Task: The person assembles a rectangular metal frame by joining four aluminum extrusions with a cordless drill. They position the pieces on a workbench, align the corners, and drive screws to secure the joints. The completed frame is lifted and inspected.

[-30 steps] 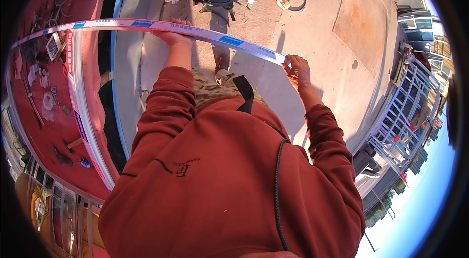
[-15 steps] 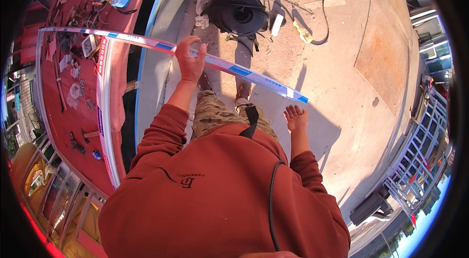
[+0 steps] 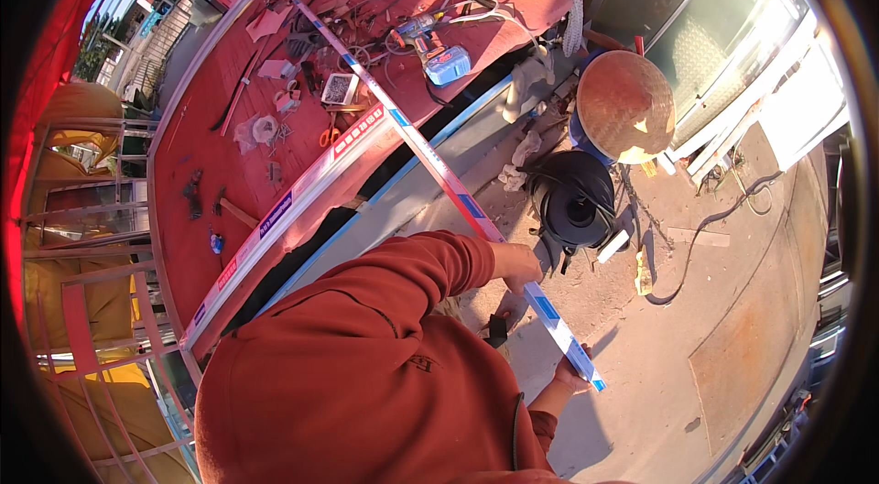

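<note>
A long straight profile bar (image 3: 469, 206), wrapped in blue, white and red printed film, slants from the far left over the red-covered bench down to near my right side. My left hand (image 3: 517, 266) is closed around it in its nearer half. Close to the bar's near end, my right hand (image 3: 569, 376) supports it from below, with fingers curled up at its edge; part of that hand is hidden behind the bar. On the bench's front edge lies a second film-wrapped profile (image 3: 291, 202), and the held bar crosses over its far end.
The red bench (image 3: 197, 237) carries a cordless drill with a blue battery (image 3: 447, 65), a white box of small parts (image 3: 340, 88), a hammer (image 3: 240, 213) and scraps. On the concrete floor stand a black coiled hose (image 3: 575, 209), a straw hat (image 3: 627, 104) and a trailing cable (image 3: 700, 241).
My view has turned left toward the bench. The right hand, open and apart from the bar before, is now at its near end. The left hand still holds the bar.
</note>
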The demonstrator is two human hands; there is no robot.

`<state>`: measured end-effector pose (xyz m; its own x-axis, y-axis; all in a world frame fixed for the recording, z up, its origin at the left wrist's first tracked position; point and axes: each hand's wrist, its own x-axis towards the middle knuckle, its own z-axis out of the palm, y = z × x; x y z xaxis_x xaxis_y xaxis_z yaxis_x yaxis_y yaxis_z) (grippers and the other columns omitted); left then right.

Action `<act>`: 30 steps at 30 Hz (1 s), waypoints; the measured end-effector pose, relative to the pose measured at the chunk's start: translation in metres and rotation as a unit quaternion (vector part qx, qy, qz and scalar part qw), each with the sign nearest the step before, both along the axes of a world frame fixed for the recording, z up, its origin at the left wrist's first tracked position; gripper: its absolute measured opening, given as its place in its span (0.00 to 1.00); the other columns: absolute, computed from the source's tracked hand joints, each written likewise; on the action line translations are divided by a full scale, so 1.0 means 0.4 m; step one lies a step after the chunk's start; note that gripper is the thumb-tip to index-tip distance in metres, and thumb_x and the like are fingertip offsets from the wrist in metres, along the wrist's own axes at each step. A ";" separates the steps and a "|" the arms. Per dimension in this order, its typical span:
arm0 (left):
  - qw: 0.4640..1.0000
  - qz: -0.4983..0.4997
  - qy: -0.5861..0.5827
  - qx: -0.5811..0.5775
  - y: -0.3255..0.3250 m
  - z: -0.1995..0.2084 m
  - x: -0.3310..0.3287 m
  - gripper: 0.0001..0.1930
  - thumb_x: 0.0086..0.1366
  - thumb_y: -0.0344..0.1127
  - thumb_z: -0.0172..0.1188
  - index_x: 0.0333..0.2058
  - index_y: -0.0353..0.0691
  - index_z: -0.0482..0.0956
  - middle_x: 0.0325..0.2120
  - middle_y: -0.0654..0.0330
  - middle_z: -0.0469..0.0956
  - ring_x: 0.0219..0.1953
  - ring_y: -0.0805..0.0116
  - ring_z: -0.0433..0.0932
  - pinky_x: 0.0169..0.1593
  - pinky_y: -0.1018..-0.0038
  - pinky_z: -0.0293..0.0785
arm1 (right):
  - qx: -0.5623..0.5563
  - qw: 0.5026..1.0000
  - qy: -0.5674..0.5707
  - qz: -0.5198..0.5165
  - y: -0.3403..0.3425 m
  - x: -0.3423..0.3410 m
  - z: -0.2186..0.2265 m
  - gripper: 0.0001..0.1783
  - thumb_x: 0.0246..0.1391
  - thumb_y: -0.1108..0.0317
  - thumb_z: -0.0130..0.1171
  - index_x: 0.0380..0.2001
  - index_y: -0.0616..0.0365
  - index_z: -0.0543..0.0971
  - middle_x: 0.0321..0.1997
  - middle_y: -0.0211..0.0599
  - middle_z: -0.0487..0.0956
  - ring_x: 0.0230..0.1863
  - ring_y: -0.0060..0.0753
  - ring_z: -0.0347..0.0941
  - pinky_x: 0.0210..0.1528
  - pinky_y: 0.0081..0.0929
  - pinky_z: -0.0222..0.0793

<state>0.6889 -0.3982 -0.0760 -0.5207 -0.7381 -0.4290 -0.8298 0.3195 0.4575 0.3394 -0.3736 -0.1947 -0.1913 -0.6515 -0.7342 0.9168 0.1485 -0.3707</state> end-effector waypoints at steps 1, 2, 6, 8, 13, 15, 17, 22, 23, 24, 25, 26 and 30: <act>1.000 -0.011 0.000 -0.009 -0.001 -0.018 0.000 0.17 0.48 0.46 0.65 0.34 0.44 0.81 0.31 0.53 0.82 0.38 0.51 0.81 0.43 0.59 0.76 | -0.058 0.998 0.019 0.008 -0.002 -0.008 -0.032 0.33 0.39 0.39 0.52 0.28 0.63 0.77 0.30 0.48 0.77 0.41 0.50 0.75 0.54 0.49 0.67; 1.000 -0.012 -0.013 -0.006 0.012 -0.032 0.002 0.17 0.48 0.46 0.65 0.35 0.43 0.82 0.31 0.53 0.82 0.38 0.51 0.81 0.43 0.58 0.76 | -0.089 0.995 -0.012 0.041 -0.011 -0.028 -0.058 0.32 0.37 0.39 0.52 0.25 0.63 0.76 0.28 0.46 0.76 0.39 0.49 0.74 0.53 0.49 0.67; 0.999 -0.022 -0.017 0.028 -0.007 -0.040 -0.007 0.16 0.48 0.42 0.64 0.34 0.39 0.83 0.31 0.50 0.82 0.37 0.49 0.81 0.41 0.59 0.77 | 0.004 0.996 -0.004 -0.089 -0.044 0.012 -0.005 0.28 0.38 0.42 0.50 0.19 0.62 0.71 0.19 0.42 0.70 0.25 0.45 0.70 0.41 0.46 0.69; 0.998 -0.015 -0.019 0.053 -0.010 -0.020 -0.005 0.15 0.48 0.40 0.64 0.33 0.37 0.83 0.31 0.49 0.82 0.36 0.49 0.81 0.40 0.60 0.77 | 0.025 0.992 -0.015 -0.120 -0.057 -0.001 -0.017 0.28 0.41 0.42 0.48 0.20 0.62 0.69 0.18 0.42 0.68 0.23 0.45 0.68 0.35 0.44 0.68; 0.999 -0.009 0.002 0.050 -0.007 -0.021 0.004 0.13 0.47 0.37 0.63 0.31 0.37 0.84 0.29 0.50 0.82 0.36 0.50 0.82 0.39 0.60 0.77 | 0.046 0.989 0.047 -0.133 -0.056 0.030 0.013 0.28 0.48 0.43 0.44 0.25 0.63 0.67 0.17 0.43 0.65 0.21 0.45 0.67 0.31 0.44 0.67; 0.999 -0.014 0.002 0.045 -0.017 -0.026 -0.003 0.13 0.47 0.37 0.63 0.31 0.38 0.84 0.29 0.50 0.82 0.36 0.50 0.82 0.38 0.59 0.77 | 0.050 0.990 0.058 -0.121 -0.067 0.047 0.033 0.28 0.48 0.43 0.43 0.24 0.63 0.66 0.17 0.44 0.66 0.22 0.46 0.67 0.32 0.45 0.68; 0.999 -0.009 -0.006 0.040 -0.020 -0.017 -0.002 0.13 0.46 0.38 0.63 0.31 0.38 0.84 0.30 0.50 0.82 0.35 0.49 0.81 0.38 0.59 0.77 | 0.063 0.989 0.072 -0.111 -0.079 0.055 0.054 0.30 0.49 0.42 0.43 0.24 0.66 0.68 0.19 0.46 0.68 0.23 0.48 0.68 0.35 0.47 0.68; 0.996 0.004 -0.049 0.074 -0.015 -0.023 -0.008 0.25 0.47 0.47 0.67 0.44 0.40 0.81 0.41 0.47 0.80 0.44 0.49 0.79 0.47 0.55 0.73 | 0.106 0.992 0.013 -0.070 -0.019 0.021 0.007 0.46 0.50 0.30 0.38 0.43 0.70 0.75 0.42 0.60 0.79 0.46 0.63 0.75 0.58 0.59 0.63; 0.999 0.023 -0.028 0.008 -0.003 0.001 -0.008 0.29 0.47 0.49 0.67 0.48 0.41 0.78 0.46 0.48 0.77 0.49 0.50 0.75 0.52 0.54 0.69 | 0.152 0.984 -0.002 -0.088 0.010 0.022 0.015 0.50 0.50 0.27 0.35 0.48 0.67 0.75 0.46 0.59 0.79 0.50 0.65 0.74 0.61 0.61 0.59; 0.997 0.044 -0.011 -0.057 0.019 0.046 -0.009 0.33 0.47 0.51 0.67 0.52 0.42 0.75 0.51 0.48 0.73 0.55 0.50 0.71 0.56 0.53 0.65 | 0.190 0.979 0.007 -0.080 0.027 0.017 0.008 0.49 0.50 0.27 0.36 0.48 0.67 0.75 0.46 0.59 0.79 0.50 0.64 0.74 0.61 0.60 0.60; 0.990 0.066 0.002 -0.123 0.043 0.070 -0.003 0.38 0.48 0.54 0.68 0.56 0.43 0.72 0.56 0.48 0.70 0.60 0.51 0.67 0.61 0.52 0.61 | 0.210 0.977 0.017 -0.041 0.025 0.022 -0.009 0.48 0.50 0.28 0.36 0.48 0.67 0.75 0.46 0.58 0.79 0.49 0.63 0.75 0.60 0.59 0.60; 0.980 0.139 0.041 -0.139 0.064 0.039 -0.011 0.41 0.48 0.56 0.67 0.59 0.43 0.68 0.59 0.49 0.65 0.63 0.52 0.61 0.64 0.51 0.53 | 0.224 0.974 0.032 0.019 0.018 0.031 -0.027 0.47 0.50 0.29 0.37 0.48 0.66 0.75 0.45 0.58 0.79 0.49 0.62 0.75 0.60 0.58 0.61; 0.859 0.380 0.229 -0.254 0.197 0.163 0.029 0.17 0.55 0.38 0.61 0.43 0.39 0.77 0.46 0.54 0.75 0.49 0.56 0.74 0.52 0.61 0.70 | 0.234 0.907 0.108 0.334 -0.010 0.119 -0.094 0.45 0.51 0.31 0.40 0.47 0.66 0.76 0.44 0.55 0.79 0.47 0.59 0.75 0.57 0.55 0.62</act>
<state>0.7003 -0.3196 -0.0109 0.1664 -0.9711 0.1709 -0.6576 0.0198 0.7531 0.3869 -0.3777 -0.2321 -0.0407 -0.3006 -0.9529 0.4780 0.8316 -0.2828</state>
